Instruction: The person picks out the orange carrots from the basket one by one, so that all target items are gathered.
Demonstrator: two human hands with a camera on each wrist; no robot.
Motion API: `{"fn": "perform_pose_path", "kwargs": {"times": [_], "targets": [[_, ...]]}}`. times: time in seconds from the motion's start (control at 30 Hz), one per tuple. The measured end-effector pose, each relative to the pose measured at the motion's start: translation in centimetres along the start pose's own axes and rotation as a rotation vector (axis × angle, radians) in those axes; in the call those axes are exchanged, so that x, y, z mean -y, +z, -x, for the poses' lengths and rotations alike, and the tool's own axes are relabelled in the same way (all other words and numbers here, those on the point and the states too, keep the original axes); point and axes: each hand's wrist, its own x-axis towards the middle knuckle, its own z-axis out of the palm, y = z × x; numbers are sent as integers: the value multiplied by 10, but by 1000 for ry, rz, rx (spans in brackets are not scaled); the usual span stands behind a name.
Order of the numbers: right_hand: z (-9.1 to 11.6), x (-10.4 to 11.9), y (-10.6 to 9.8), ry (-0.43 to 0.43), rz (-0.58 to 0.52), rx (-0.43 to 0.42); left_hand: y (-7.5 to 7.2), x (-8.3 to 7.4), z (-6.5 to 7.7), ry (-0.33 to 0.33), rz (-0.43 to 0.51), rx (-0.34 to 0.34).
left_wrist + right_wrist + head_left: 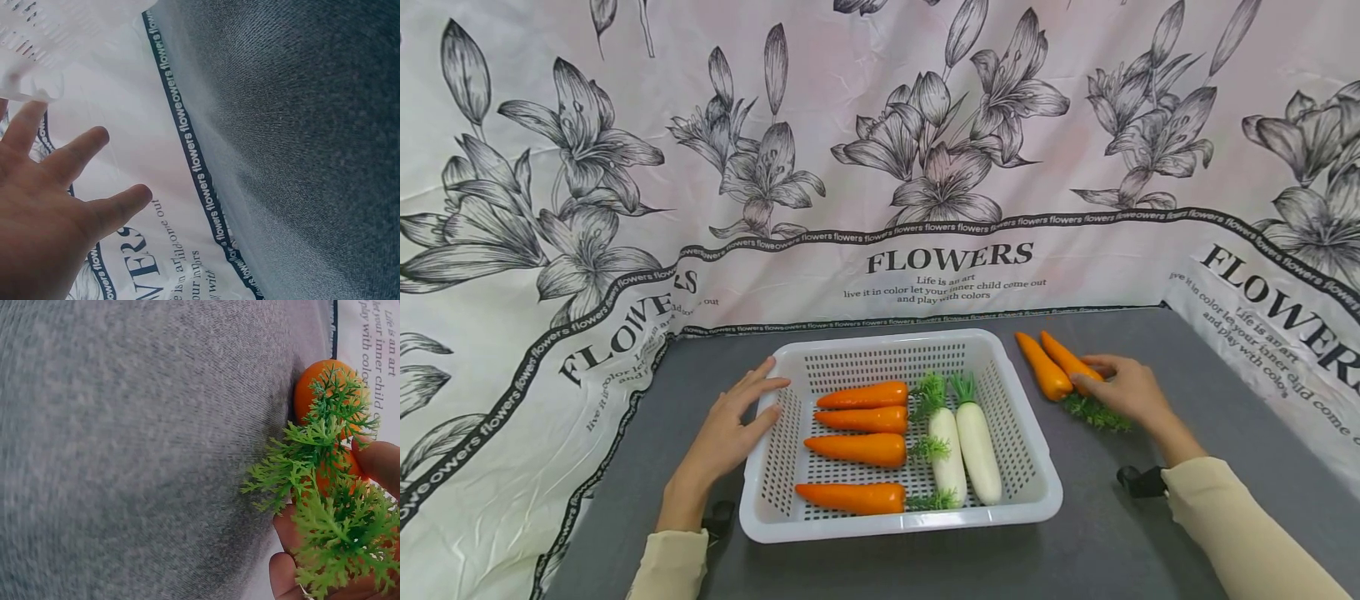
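My right hand [1131,392] pinches the right-hand carrot [1066,353] of a pair, near its thick end. The other carrot [1039,364] lies right beside it. Feathery green tops [340,534] cover part of the orange bodies in the right wrist view. My left hand [722,437] rests at the left rim of a white plastic basket [898,523], fingers spread. Inside the basket, several orange carrots [859,449] lie in a column, tips pointing left. Two white radishes [981,454] with green tops lie lengthwise at the right of them.
A dark grey cloth [1075,542] covers the table. Behind it and along both sides hangs a white curtain [820,287] printed with flowers and lettering. A black wrist strap piece [1142,482] shows at the right sleeve.
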Motion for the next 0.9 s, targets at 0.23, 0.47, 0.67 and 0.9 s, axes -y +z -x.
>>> {"fn": "perform_pose_path", "kwargs": {"times": [0.23,0.47,0.67,0.9], "targets": [[3,0,2,25,-6,11,0,-1,0,5,-3,-4],[3,0,2,22,0,20,-1,-2,2,7,8,-5],[4,1,0,32,-2,23,-1,-2,2,-3,4,-1],[6,-1,-3,54,-6,38,0,-1,0,-10,2,3]]}}
